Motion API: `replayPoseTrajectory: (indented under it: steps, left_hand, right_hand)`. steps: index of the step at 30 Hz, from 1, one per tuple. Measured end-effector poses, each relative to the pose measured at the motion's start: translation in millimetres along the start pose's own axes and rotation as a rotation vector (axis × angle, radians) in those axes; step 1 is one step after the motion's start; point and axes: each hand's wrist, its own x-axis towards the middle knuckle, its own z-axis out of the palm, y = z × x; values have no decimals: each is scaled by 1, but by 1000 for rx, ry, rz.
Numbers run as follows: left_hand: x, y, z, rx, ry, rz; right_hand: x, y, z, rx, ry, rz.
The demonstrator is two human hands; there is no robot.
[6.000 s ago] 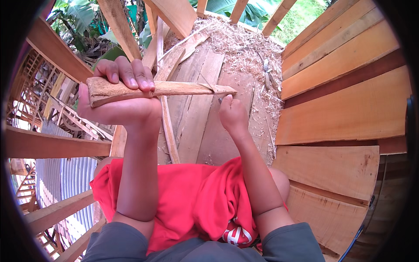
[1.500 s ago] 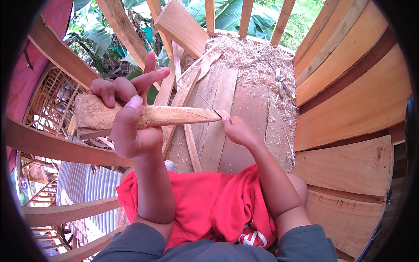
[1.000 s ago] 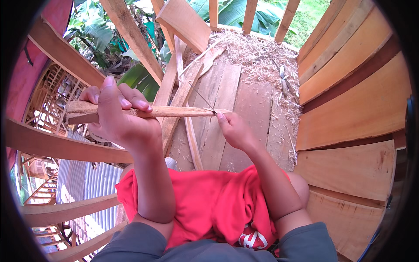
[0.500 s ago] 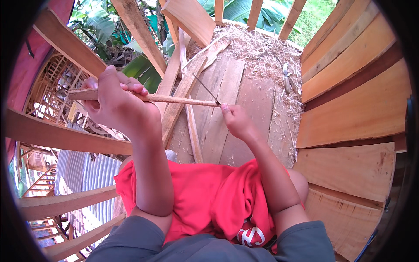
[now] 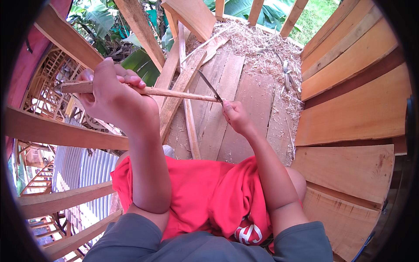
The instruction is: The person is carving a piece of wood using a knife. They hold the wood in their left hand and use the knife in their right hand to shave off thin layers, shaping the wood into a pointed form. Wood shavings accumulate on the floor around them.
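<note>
My left hand (image 5: pixel 114 91) is closed around a long, thin wooden stick (image 5: pixel 174 93), whose thicker end sticks out to the left past my fingers. The stick runs across in front of me and narrows toward the right. Closed as well, my right hand (image 5: pixel 237 117) grips a knife; its handle is hidden in my fist. The dark knife blade (image 5: pixel 210 86) points up and to the left, and its base meets the stick's thin right end. A red cloth (image 5: pixel 196 183) lies over my lap, below both hands.
Pale wood shavings (image 5: pixel 257 46) heap up on the far plank floor (image 5: pixel 244 126). Loose boards (image 5: pixel 183 94) lean and lie ahead, left of centre. A wall of planks (image 5: pixel 349 118) stands close on my right. Wooden rails (image 5: pixel 70 135) and corrugated metal sheeting (image 5: pixel 94 174) are at my left.
The knife has turned, so more of its blade's flat side shows. The stick and my left hand have shifted slightly left and up; my right hand has moved slightly right.
</note>
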Motion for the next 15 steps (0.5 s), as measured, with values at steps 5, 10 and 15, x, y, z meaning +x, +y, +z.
replayPoseTrajectory:
  steps: [5, 10, 15]
  left_hand:
    - [13, -8, -7, 11, 38, -18]
    - [-1, 2, 3, -60, -55, -38]
    - [-1, -2, -3, -36, -10, -40]
  right_hand:
    - [-4, -26, 0, -147, 83, -4]
    - [23, 51, -22, -237, -41, 388]
    - [16, 16, -3, -11, -27, 85]
